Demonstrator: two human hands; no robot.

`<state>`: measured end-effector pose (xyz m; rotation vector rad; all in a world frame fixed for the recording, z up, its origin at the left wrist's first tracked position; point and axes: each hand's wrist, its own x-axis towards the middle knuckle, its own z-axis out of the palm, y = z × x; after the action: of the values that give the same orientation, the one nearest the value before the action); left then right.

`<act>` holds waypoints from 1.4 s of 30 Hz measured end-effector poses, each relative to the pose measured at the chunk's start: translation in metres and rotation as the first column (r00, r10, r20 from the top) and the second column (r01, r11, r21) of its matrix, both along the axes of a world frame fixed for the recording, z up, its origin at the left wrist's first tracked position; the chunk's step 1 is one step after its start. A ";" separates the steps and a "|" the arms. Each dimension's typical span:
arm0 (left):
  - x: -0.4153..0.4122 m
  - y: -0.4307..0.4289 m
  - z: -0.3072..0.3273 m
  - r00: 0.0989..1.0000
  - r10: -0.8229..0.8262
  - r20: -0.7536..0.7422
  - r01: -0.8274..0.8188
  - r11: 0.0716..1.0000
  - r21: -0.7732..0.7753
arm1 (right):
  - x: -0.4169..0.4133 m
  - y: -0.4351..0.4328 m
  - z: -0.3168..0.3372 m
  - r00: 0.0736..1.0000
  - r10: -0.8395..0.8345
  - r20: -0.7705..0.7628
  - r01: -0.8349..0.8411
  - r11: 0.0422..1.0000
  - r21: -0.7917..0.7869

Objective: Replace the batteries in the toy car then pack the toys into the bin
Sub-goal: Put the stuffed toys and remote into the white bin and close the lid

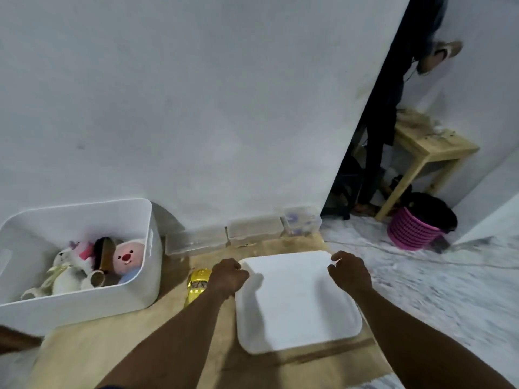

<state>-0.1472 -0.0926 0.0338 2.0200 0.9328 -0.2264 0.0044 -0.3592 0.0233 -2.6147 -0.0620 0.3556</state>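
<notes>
A white bin (146, 276) stands at the left against the wall. It holds several plush toys, among them a pink-faced one (127, 258) and a white one (68, 272). A flat white lid (297, 301) lies on the wooden surface in front of me. My left hand (229, 276) grips its far left corner and my right hand (349, 272) grips its far right corner. A yellow toy car (198, 284) lies on the wood just left of my left hand, partly hidden by my wrist.
Three clear plastic boxes (254, 230) line the wall's foot behind the lid. At the right, on the pale floor, stand a pink basket (411, 230) and a wooden stool (429, 153). A cable crosses the floor there.
</notes>
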 end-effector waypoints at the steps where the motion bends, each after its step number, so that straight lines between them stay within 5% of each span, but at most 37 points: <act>1: 0.001 -0.005 -0.009 0.998 0.005 -0.061 -0.006 1.000 -0.013 | 0.006 -0.008 -0.009 1.000 0.006 -0.020 -0.006 1.000 -0.016; 8: 0.007 -0.028 -0.055 0.950 0.133 -0.283 -0.172 0.978 -0.119 | 0.027 -0.028 -0.061 0.980 0.025 -0.199 -0.058 0.985 -0.163; 16: 0.013 -0.009 -0.125 0.895 0.379 -0.236 -0.441 0.838 -0.323 | 0.026 -0.031 -0.082 0.991 -0.087 -0.100 0.073 0.988 -0.139; 19: 0.012 -0.024 -0.086 0.879 0.425 -0.217 -0.477 0.808 -0.347 | 0.023 -0.038 -0.076 0.991 -0.121 -0.052 0.116 0.990 -0.077; 27: 0.028 -0.009 0.007 0.890 0.443 0.110 -0.426 0.893 -0.146 | 0.040 -0.011 0.001 0.979 -0.161 0.121 0.141 0.977 0.161; 36: -0.008 0.115 0.120 0.853 0.404 0.330 -0.442 0.896 0.045 | 0.017 0.116 0.093 0.966 -0.106 0.235 0.010 0.927 0.376; 42: -0.091 0.221 0.158 0.814 0.465 0.349 -0.539 0.828 0.155 | -0.045 0.243 0.117 0.969 0.013 0.247 -0.102 0.931 0.351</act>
<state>-0.2380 0.1288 0.1915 1.8665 1.3095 0.5040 -0.0410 -0.1164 0.1404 -2.2768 -0.2632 0.0354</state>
